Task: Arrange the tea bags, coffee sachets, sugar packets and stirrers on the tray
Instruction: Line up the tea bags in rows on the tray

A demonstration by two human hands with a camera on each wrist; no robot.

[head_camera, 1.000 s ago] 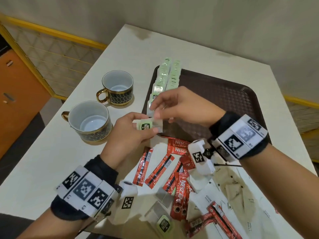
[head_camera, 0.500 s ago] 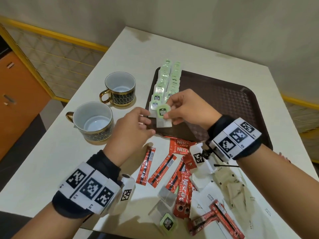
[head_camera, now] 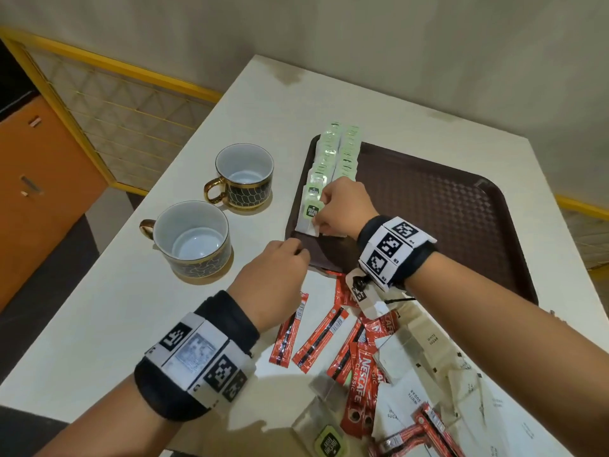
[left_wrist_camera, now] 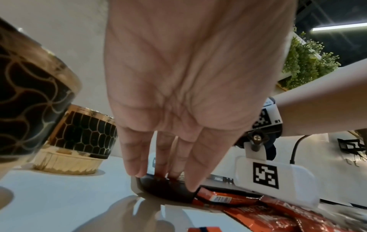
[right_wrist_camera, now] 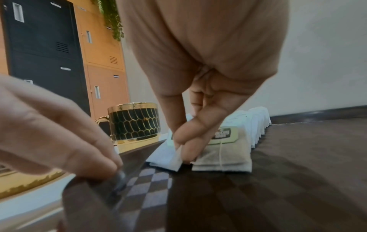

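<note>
— Where's the tea bag [head_camera: 308, 222] now?

— On the tray [head_camera: 461, 206], at the near end of the rows. The right hand [head_camera: 342, 209] pinches its edge; the left hand [head_camera: 273, 268], fingers straight, steadies the rim.

— Tricky?

— Probably light, limp, tearable; take it by an edge.

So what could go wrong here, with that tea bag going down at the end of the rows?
1. The right hand pinches the tea bag right beside its neighbour; a nudge could skew the rows.
2. The left hand rests its fingers on the tray corner; a push could slide the tray.
3. Sachets lie beneath the right wrist, which could sweep them about.
</note>
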